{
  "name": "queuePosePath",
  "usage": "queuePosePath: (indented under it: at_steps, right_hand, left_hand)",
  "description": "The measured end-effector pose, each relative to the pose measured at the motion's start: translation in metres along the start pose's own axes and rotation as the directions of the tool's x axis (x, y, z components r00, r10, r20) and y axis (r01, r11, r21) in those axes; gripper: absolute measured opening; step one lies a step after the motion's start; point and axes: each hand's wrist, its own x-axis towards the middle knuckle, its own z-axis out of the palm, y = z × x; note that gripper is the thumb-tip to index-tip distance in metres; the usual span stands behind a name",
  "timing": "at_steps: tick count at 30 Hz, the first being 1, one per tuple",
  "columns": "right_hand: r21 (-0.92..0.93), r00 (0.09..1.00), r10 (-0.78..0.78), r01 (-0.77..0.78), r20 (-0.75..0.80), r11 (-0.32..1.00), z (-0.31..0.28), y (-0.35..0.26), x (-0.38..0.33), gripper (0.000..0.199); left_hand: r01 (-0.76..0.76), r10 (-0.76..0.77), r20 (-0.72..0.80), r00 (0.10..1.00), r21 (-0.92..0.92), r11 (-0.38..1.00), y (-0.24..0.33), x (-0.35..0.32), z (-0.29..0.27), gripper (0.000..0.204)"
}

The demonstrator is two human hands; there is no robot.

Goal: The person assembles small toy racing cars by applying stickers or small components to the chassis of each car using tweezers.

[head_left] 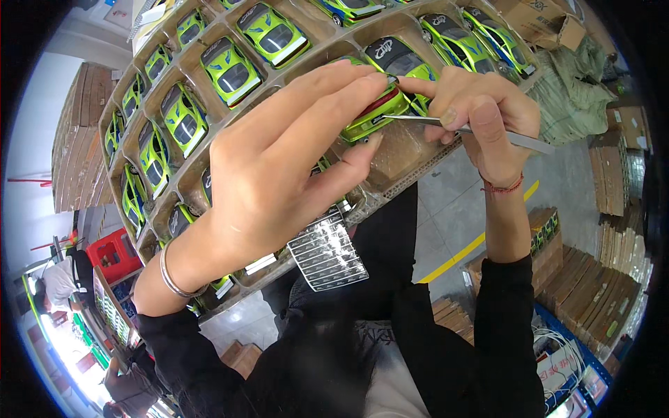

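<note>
My left hand is closed round a green toy car, gripping it by its sides with the red rear end facing me. In my right hand a pair of metal tweezers is pinched, its tip touching the back of that car. The right forefinger reaches to the car's upper edge. Beneath both hands lies a compartmented tray holding several green and blue toy cars. A silver-and-black sticker sheet hangs at the tray's near edge, below my left hand.
Stacked flat cardboard stands at the far left, near a red plastic crate. More cardboard stacks and a pale green sack are on the right. A yellow line crosses the floor. Another person is at the lower left.
</note>
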Motion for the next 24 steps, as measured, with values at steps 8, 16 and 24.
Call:
queuePosePath:
  at_steps: [8, 16, 24]
  right_hand:
    - [-0.012, 1.000, -0.010, 0.010, -0.007, 1.000, 0.001, -0.001, -0.001, 0.026]
    - [-0.018, 1.000, -0.010, 0.009, -0.015, 1.000, -0.001, 0.002, -0.002, 0.027]
    - [-0.010, 1.000, -0.011, 0.011, -0.019, 1.000, -0.002, 0.002, -0.001, 0.026]
  left_hand:
    - [-0.032, 0.032, -0.004, 0.999, 0.014, 0.999, -0.003, -0.001, 0.002, 0.047]
    - [-0.030, 0.030, 0.004, 1.000, 0.010, 0.999, -0.002, 0.001, 0.002, 0.048]
    - [-0.266, 0.274, -0.013, 0.962, 0.197, 0.944, -0.011, -0.005, 0.007, 0.034]
